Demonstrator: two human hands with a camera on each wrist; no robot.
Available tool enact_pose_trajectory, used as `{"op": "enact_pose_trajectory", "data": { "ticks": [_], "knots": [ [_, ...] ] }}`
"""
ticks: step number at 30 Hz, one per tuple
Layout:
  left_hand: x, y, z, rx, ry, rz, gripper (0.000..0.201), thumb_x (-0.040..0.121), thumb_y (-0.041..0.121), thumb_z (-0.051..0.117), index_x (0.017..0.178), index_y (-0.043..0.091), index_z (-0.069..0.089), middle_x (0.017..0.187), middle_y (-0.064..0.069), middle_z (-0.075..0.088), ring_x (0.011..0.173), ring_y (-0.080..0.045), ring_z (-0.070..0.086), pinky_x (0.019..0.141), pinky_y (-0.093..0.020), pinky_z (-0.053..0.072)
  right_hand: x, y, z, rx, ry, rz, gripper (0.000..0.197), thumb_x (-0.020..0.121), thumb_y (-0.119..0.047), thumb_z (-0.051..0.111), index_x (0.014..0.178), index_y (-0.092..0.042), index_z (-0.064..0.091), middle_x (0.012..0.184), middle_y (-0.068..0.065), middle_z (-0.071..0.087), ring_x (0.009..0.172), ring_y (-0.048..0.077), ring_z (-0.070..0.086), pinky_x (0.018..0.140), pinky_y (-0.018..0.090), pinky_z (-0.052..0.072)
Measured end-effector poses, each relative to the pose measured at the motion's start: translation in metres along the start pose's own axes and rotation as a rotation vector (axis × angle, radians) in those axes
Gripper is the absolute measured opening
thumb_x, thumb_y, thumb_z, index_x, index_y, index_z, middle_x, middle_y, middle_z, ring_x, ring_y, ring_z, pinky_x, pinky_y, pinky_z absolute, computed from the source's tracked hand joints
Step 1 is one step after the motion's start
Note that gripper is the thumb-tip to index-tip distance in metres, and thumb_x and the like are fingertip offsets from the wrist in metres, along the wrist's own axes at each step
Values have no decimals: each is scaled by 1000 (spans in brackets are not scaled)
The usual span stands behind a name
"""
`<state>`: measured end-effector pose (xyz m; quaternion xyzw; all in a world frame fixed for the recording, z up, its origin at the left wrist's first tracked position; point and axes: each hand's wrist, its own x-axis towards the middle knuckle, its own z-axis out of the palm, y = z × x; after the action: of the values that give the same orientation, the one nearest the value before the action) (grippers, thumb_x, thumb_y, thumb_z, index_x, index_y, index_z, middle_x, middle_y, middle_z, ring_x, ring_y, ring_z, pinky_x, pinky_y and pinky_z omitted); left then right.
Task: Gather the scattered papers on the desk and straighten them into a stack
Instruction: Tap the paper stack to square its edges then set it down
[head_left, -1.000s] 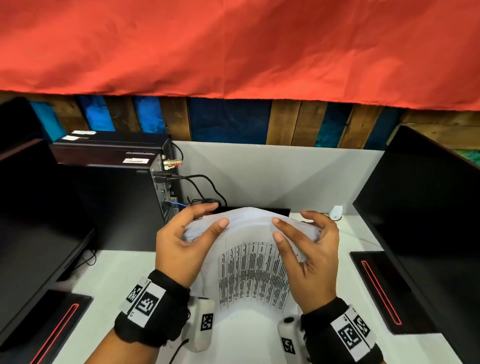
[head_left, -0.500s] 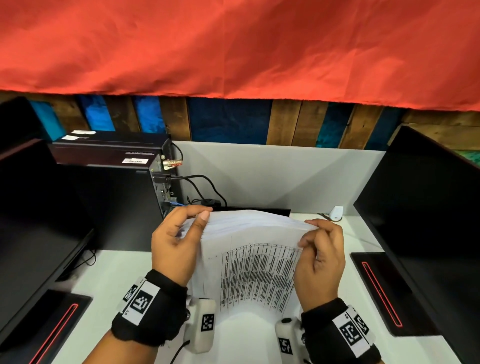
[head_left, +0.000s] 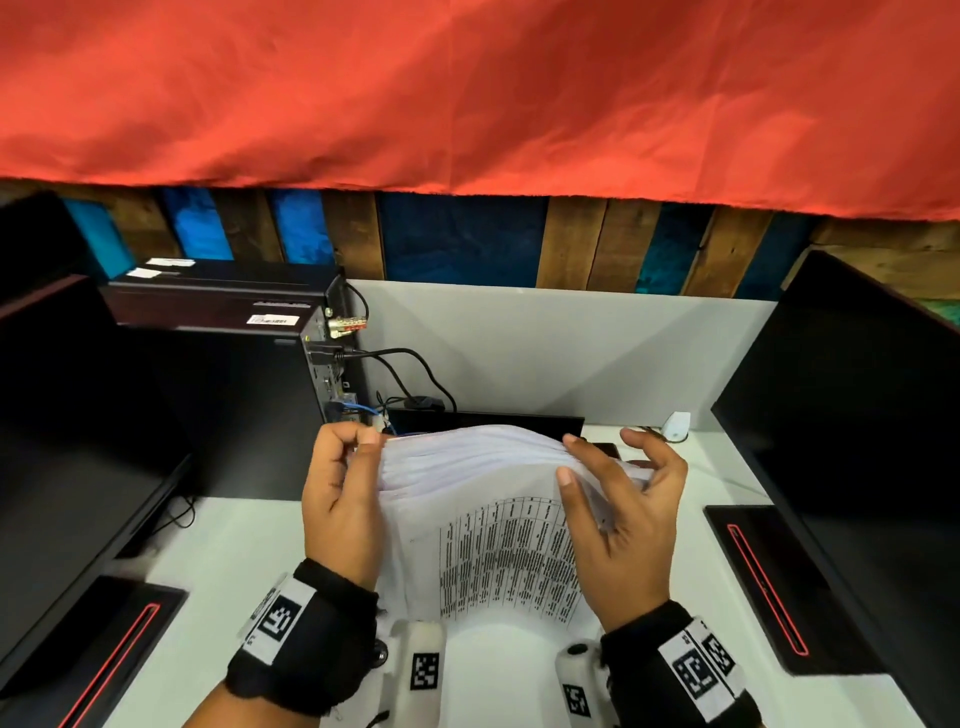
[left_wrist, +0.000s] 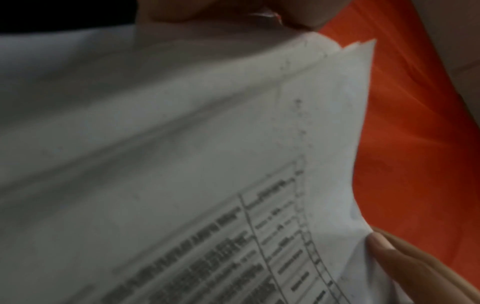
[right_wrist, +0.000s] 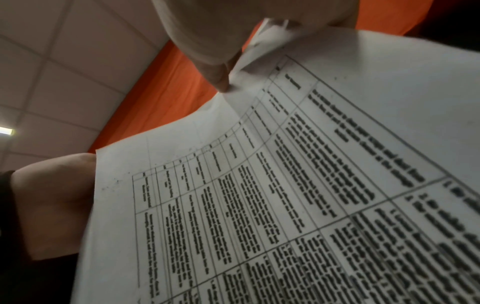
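Head view: desk seen from above, facing forward-down. Wrist views: white printed paper sheets (head_left: 483, 519) seen close from below, shared.

Black wristbands on both wrists, left hand (head_left: 340, 512) and right hand (head_left: 623, 535), each carrying white square-code tags and a white camera pod.
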<state>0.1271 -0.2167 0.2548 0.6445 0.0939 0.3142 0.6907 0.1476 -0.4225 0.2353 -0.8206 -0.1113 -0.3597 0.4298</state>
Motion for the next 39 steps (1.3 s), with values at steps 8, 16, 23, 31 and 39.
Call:
{"op": "enact_pose_trajectory", "data": {
  "ticks": [8, 16, 23, 31, 39],
  "knots": [
    [-3, 3, 11, 195, 29, -16, 5, 81, 19, 69, 86, 19, 71, 94, -1, 71, 94, -17, 66, 91, -38, 53, -6, 6, 1, 103, 30, 26, 23, 81, -29, 67, 102, -25, 73, 124, -3, 40, 100, -10, 44, 83, -1, 34],
    [-3, 1, 13, 121, 100, -65, 17, 81, 19, 69, 73, 6, 62, 71, 1, 61, 71, -12, 56, 75, -27, 46, -12, 4, 5, 136, 30, 41, 25, 80, -34, 65, 104, -28, 68, 123, -2, 41, 110, 2, 49, 87, 2, 40],
    [4, -3, 8, 34, 73, -44, 12, 84, 24, 66, 92, 16, 62, 84, -2, 66, 86, -18, 63, 87, -33, 48, -14, 3, 4, 116, 35, 64, 30, 78, -34, 68, 109, -32, 67, 122, -2, 41, 98, -4, 48, 82, 0, 39],
    [-9, -12, 5, 41, -86, 16, 80, 58, 72, 65, 116, 19, 50, 97, 3, 68, 88, 2, 64, 79, -11, 46, -13, 3, 1, 17, -48, 74, 34, 77, -27, 75, 111, -31, 68, 126, -1, 37, 98, -11, 43, 81, -4, 35],
    [-12, -14, 7, -21, -102, 29, 81, 58, 75, 64, 119, 25, 47, 108, -1, 66, 96, -10, 66, 80, -21, 52, -13, 2, -1, 9, -57, 60, 36, 78, -27, 76, 113, -30, 68, 132, 2, 33, 101, -17, 44, 82, -4, 38]
  ]
}}
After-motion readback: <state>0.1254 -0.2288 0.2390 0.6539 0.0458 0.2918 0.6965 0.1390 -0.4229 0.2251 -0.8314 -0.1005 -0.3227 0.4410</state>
